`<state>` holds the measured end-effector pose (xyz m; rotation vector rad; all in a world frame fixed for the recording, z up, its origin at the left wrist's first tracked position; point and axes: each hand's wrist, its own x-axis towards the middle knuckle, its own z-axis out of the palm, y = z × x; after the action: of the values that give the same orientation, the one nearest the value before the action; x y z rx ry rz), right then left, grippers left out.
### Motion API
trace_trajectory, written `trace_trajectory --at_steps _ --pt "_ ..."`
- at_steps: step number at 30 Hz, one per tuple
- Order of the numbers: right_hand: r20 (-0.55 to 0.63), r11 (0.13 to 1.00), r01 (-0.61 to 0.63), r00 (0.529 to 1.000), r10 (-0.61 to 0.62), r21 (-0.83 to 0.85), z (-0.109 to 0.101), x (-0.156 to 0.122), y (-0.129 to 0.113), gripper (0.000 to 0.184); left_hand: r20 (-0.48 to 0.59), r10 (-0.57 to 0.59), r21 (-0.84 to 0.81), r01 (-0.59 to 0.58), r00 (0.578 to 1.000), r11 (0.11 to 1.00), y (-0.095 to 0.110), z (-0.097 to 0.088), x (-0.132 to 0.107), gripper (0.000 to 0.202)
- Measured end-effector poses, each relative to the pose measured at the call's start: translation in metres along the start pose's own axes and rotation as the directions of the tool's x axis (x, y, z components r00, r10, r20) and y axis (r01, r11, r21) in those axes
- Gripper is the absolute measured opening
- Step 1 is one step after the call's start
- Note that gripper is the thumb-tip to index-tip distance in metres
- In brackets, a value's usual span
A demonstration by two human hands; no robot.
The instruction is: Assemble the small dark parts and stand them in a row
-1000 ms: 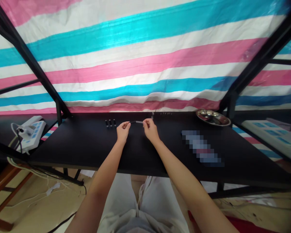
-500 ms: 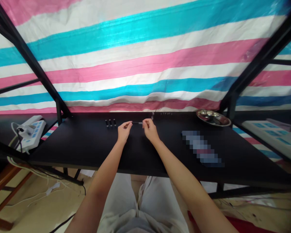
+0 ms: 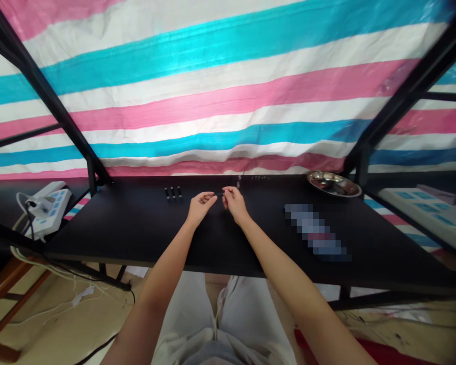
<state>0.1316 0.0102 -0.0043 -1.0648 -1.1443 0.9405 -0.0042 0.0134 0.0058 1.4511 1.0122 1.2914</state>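
A slim dark tube (image 3: 219, 194) bridges the small gap between my hands, over the middle of the black table (image 3: 137, 228). My left hand (image 3: 202, 207) pinches its left end between thumb and fingers. At the other end, the fingertips of my right hand (image 3: 233, 204) are closed on it. Most of the tube is hidden by fingers, so its exact kind cannot be made out. Left of my hands, three short black tubes with pale ends (image 3: 173, 192) are lined up side by side. Just beyond my right hand lie small clear pieces (image 3: 239, 180).
A round shiny metal dish (image 3: 334, 184) rests at the back right. A pixelated blue-grey patch (image 3: 315, 233) covers something right of my right arm. Several tiny pieces (image 3: 260, 178) lie along the back edge. Power strips (image 3: 55, 208) with cables occupy the left side table.
My left hand has moved right, closer to my right hand. Less of the tube shows between them, and its grey section no longer shows. The right hand has hardly moved.
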Motion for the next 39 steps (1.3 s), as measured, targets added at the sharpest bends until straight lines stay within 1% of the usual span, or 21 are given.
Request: trace_trajectory --at_steps 1,3,6,8,10,12,17,19,21,23,24,26,28,31,34,39 --pt "0.035 0.995 -0.066 0.997 0.063 0.080 0.002 0.000 0.001 0.029 0.004 0.003 0.018 -0.003 1.000 1.000 -0.001 0.000 0.000 0.038" --pt "0.116 0.967 -0.175 0.981 0.156 0.185 0.004 0.000 0.003 0.033 0.027 0.004 0.074 -0.006 1.000 0.997 -0.003 0.000 0.000 0.039" --pt "0.209 0.931 -0.279 0.950 0.232 0.236 0.006 -0.002 0.003 0.034 0.061 0.020 0.131 -0.028 0.998 0.991 -0.006 -0.001 -0.001 0.034" --pt "0.255 0.916 -0.324 0.931 0.263 0.237 0.007 -0.004 0.001 0.032 0.047 0.032 0.141 -0.039 0.998 0.989 -0.005 -0.001 -0.001 0.031" --pt "0.279 0.908 -0.349 0.918 0.282 0.231 0.007 -0.005 0.000 0.029 0.018 0.030 0.148 -0.032 0.999 0.988 -0.004 -0.001 -0.001 0.028" --pt "0.283 0.908 -0.354 0.915 0.286 0.225 0.007 -0.005 -0.001 0.028 -0.002 0.017 0.160 -0.017 1.000 0.987 -0.002 -0.001 -0.002 0.027" --pt "0.302 0.911 -0.360 0.908 0.291 0.203 0.008 -0.006 -0.001 0.029 0.004 -0.020 0.162 0.019 1.000 0.987 -0.003 -0.001 -0.001 0.027" --pt "0.307 0.909 -0.367 0.904 0.298 0.197 0.009 -0.006 -0.001 0.029 -0.011 -0.017 0.167 0.018 1.000 0.986 -0.005 -0.002 0.000 0.027" --pt "0.304 0.909 -0.367 0.905 0.299 0.198 0.009 -0.007 -0.002 0.028 -0.068 0.000 0.191 0.013 0.998 0.982 -0.008 -0.006 0.003 0.027" --pt "0.288 0.909 -0.366 0.908 0.303 0.197 0.008 -0.007 -0.004 0.028 -0.170 0.015 0.262 0.030 0.985 0.964 -0.011 -0.013 0.007 0.026" --pt "0.280 0.909 -0.368 0.909 0.308 0.196 0.008 -0.008 -0.006 0.029 -0.229 0.020 0.323 0.056 0.973 0.945 -0.012 -0.018 0.009 0.024" --pt "0.267 0.908 -0.372 0.910 0.316 0.192 0.007 -0.008 -0.008 0.030 -0.321 0.037 0.463 0.123 0.946 0.878 -0.012 -0.027 0.012 0.018" --pt "0.266 0.909 -0.372 0.910 0.317 0.190 0.006 -0.008 -0.010 0.030 -0.369 0.057 0.577 0.181 0.928 0.796 -0.011 -0.036 0.015 0.014" --pt "0.264 0.910 -0.372 0.910 0.319 0.183 0.006 -0.009 -0.012 0.028 -0.393 0.076 0.698 0.244 0.916 0.673 -0.011 -0.047 0.019 0.013" --pt "0.261 0.910 -0.376 0.909 0.326 0.173 0.006 -0.009 -0.012 0.027 -0.401 0.075 0.768 0.290 0.913 0.571 -0.011 -0.054 0.023 0.017" --pt "0.262 0.911 -0.380 0.906 0.332 0.159 0.006 -0.009 -0.012 0.026 -0.411 0.006 0.820 0.367 0.912 0.439 -0.009 -0.056 0.028 0.026"
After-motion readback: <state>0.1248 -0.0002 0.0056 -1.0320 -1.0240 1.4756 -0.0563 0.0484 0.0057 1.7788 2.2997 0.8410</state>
